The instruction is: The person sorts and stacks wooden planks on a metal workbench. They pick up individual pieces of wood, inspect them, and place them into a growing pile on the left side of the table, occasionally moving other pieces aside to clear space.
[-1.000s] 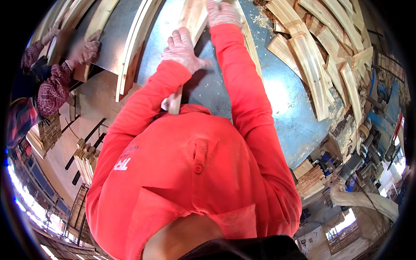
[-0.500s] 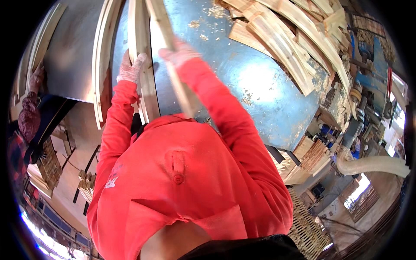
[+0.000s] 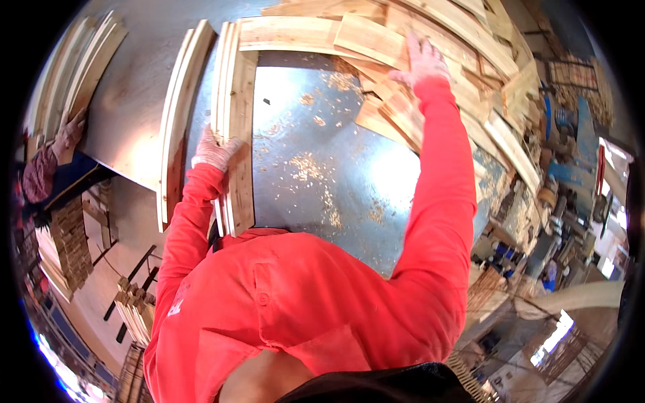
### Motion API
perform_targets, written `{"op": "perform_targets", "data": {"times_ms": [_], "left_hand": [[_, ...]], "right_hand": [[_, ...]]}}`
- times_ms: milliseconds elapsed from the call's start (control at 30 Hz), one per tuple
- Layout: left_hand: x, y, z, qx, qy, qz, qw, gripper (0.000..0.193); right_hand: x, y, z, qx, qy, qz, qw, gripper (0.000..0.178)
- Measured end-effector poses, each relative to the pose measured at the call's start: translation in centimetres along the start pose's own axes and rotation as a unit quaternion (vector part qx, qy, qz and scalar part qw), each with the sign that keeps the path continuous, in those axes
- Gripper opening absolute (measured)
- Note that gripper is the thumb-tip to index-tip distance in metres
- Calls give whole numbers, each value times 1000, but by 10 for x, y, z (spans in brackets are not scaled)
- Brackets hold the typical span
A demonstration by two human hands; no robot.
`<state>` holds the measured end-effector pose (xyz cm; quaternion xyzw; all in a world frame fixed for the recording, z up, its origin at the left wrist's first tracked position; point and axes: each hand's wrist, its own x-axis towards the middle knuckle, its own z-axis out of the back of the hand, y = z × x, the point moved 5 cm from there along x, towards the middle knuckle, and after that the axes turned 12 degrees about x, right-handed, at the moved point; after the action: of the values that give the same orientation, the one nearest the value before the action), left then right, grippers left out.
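Note:
My left hand (image 3: 216, 150), in a pale glove, is closed round a bundle of long wooden boards (image 3: 240, 127) standing on edge in front of me. At the far right my right hand (image 3: 428, 59), also gloved, reaches out with fingers spread. It lies over the heap of loose boards (image 3: 463, 87), touching the end of a short wide board (image 3: 371, 39). A long board (image 3: 289, 33) runs from the bundle's far end to that heap.
Another set of boards (image 3: 180, 127) stands left of my bundle on the metal table (image 3: 289, 195), with wood shavings (image 3: 306, 166) scattered to the right. At far left a co-worker's hand (image 3: 69, 133) holds more boards (image 3: 94, 60). Machinery (image 3: 554, 181) stands at right.
My right hand has let go of the board it was laying by the left bundle and moved far right to the heap. The left bundle is thicker; my left hand stays on it.

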<state>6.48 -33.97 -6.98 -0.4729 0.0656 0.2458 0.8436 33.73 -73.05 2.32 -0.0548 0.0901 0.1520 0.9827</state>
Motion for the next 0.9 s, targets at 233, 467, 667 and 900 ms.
{"op": "perform_targets", "data": {"times_ms": [233, 467, 667, 900], "left_hand": [[2, 30, -2, 41, 8, 46, 998, 73], [7, 24, 4, 137, 12, 64, 988, 82], [-17, -22, 60, 295, -6, 178, 939, 84], [2, -15, 74, 327, 24, 185, 927, 85]], "right_hand": [[8, 92, 39, 114, 87, -13, 990, 105], [35, 155, 5, -58, -92, 102, 989, 103], [11, 163, 78, 111, 28, 75, 991, 100], [-11, 165, 82, 246, 99, -47, 963, 108]]}}
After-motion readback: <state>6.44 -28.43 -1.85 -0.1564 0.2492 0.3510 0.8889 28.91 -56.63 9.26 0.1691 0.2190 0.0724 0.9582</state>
